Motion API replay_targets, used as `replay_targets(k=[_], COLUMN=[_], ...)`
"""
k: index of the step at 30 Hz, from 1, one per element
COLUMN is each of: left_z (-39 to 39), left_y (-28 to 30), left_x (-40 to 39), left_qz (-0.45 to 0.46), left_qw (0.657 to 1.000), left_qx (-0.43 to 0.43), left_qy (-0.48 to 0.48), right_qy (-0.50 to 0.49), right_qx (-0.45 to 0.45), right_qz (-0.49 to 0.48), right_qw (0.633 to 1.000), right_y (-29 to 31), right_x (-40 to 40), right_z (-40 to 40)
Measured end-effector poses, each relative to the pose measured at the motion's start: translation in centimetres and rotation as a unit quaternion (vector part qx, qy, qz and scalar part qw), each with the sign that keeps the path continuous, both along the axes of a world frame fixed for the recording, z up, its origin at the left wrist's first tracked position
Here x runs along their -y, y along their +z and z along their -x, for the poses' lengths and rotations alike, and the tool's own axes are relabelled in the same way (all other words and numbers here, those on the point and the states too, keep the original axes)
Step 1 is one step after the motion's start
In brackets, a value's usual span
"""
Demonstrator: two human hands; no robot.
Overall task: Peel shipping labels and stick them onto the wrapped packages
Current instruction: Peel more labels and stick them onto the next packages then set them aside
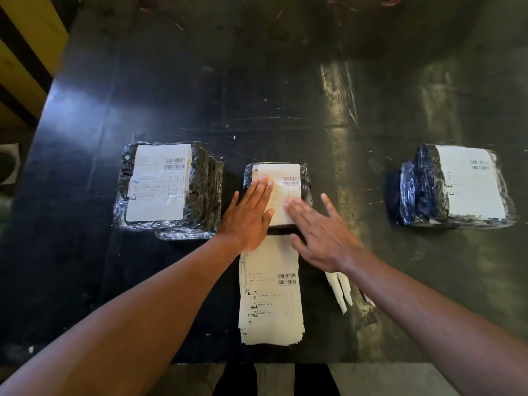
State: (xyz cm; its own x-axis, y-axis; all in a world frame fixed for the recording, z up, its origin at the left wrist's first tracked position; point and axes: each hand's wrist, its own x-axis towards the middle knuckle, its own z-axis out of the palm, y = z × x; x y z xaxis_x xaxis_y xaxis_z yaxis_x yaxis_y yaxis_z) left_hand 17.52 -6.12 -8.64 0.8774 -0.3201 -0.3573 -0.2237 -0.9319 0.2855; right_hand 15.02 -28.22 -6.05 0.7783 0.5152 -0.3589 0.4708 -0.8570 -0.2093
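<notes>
I see the middle package, a dark bundle in clear shiny wrap, lying on the black table straight ahead of me, and a white shipping label with two barcodes lies on its top. My left hand lies flat on the left part of this label, the fingers straight and close together, holding nothing. My right hand is also flat with the fingers spread, and its fingertips touch the lower right part of the same label. Just below the package, near the table edge, there is a stack of labels, white sheets with barcodes and small printed lines. To the right of this stack lie some narrow white paper strips, partly under my right forearm. On the left side stands a left package with its own label already on top, and on the far right a right package, also labelled; both are well apart from the middle one. The table surface is dark, scratched and glossy, with strong light reflections on the right half. At the upper left I see a yellow and black striped surface beside the table, and a pale floor shows below the near edge.
</notes>
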Motion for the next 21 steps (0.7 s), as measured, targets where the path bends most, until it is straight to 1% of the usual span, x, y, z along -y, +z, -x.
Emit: replay_targets(k=[5,7,10,13,18,21], left_z=[0.0,0.1,0.1,0.1,0.2,0.2], left_y=[0.2,0.0,-0.2,-0.3,-0.2,-0.1], left_x=[0.1,0.3,0.2,0.0,0.0,0.3], left_qz=[-0.003,0.006,0.016,0.014,0.008,0.013], left_qw=[1.0,1.0,1.0,1.0,1.0,1.0], left_qx=[-0.008,-0.005,-0.001,0.002,0.009,0.005], left_qy=[0.004,0.01,0.012,0.008,0.009,0.016], right_qy=[-0.01,-0.02,0.014,0.017,-0.011,-0.007], right_qx=[-0.011,-0.005,0.007,0.017,0.023,0.014], right_qz=[0.045,0.033,-0.014,-0.022,0.004,-0.021], right_qw=[0.999,0.999,1.0,0.999,1.0,1.0], right_y=[1.9,1.9,0.5,-1.4,-2.2,-1.1], right_x=[1.7,1.1,-1.0,-2.0,1.7,2.0], right_z=[-0.2,0.3,1.7,3.1,5.8,5.6])
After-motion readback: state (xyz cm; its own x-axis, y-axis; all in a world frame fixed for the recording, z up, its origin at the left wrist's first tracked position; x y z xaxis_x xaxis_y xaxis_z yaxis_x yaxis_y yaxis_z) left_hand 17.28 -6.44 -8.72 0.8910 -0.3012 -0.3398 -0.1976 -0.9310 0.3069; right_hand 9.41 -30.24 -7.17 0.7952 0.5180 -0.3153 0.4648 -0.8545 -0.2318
